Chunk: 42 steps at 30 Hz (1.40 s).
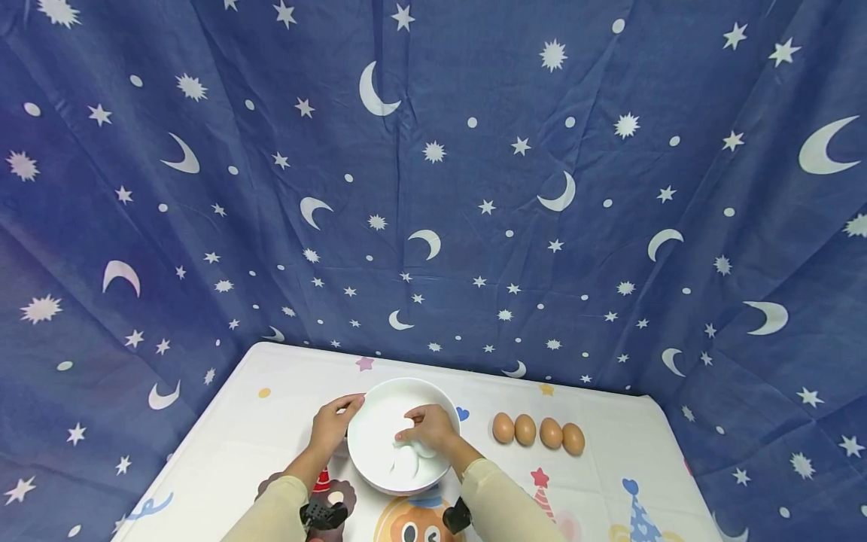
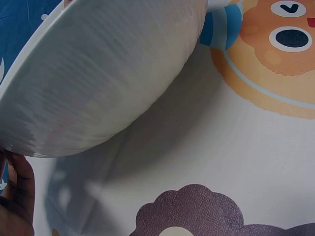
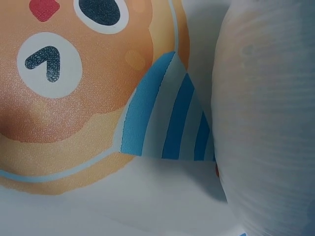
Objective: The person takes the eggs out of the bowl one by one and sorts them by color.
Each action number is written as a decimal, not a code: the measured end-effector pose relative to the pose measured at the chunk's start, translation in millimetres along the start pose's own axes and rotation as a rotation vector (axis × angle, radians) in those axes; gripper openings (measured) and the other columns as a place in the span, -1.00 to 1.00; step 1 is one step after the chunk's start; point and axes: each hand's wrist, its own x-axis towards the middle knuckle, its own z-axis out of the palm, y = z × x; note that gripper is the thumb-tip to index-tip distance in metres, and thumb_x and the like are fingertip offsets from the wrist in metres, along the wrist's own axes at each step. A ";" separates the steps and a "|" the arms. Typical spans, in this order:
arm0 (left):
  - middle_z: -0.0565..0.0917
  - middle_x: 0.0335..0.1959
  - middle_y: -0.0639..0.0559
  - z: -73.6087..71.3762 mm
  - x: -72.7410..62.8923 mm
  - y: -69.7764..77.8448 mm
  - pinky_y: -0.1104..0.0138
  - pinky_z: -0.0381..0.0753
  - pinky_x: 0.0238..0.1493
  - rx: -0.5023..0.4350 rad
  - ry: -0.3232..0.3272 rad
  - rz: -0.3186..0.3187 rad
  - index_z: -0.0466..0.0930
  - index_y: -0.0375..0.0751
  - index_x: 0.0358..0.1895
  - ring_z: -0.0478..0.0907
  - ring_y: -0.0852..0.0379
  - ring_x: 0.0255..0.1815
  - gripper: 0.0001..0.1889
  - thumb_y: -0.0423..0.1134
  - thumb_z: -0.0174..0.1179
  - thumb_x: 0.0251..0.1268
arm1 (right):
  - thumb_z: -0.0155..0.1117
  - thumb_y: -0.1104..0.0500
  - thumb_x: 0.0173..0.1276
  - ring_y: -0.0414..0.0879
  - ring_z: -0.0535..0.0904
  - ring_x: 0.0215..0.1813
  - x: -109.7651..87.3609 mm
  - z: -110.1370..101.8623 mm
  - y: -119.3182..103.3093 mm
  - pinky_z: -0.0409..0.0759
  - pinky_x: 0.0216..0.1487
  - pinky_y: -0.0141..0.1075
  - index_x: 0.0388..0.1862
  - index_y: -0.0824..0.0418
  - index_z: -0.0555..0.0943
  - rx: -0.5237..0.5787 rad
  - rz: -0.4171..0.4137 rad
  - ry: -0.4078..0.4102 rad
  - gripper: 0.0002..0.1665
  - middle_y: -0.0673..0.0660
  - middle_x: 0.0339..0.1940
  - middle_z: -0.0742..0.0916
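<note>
A large white bowl [image 1: 366,452] stands on the table in the head view, its curved outer wall filling much of both wrist views. My left hand [image 1: 330,425] grips its left rim, and in the left wrist view curled fingers [image 2: 20,184] lie against the bowl's outside. Inside the bowl is my right hand [image 1: 433,427], thumb and fingers pinching a smooth white egg-shaped thing that they partly cover. Other white rounded pieces [image 1: 405,459] lie below that hand at the bowl's bottom. The right hand is hidden behind the bowl wall in the right wrist view.
Several brown eggs [image 1: 524,430] lie in a row on the table to the right of the bowl. The white tablecloth [image 1: 271,421] has printed cartoon figures and party hats. A blue curtain [image 1: 460,301] with moons and stars hangs behind the table and along its sides.
</note>
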 end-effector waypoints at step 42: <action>0.64 0.10 -0.14 -1.9 0.2 -0.5 0.36 0.65 -0.17 0.017 -0.005 0.012 0.64 -0.16 0.16 0.61 0.03 -0.02 -0.43 0.23 0.15 0.34 | 0.65 0.17 -0.04 -0.16 0.61 -0.10 -4.2 -21.5 -6.5 0.64 -0.06 -0.37 0.08 0.31 0.67 0.350 0.033 0.014 -0.35 0.13 -0.11 0.73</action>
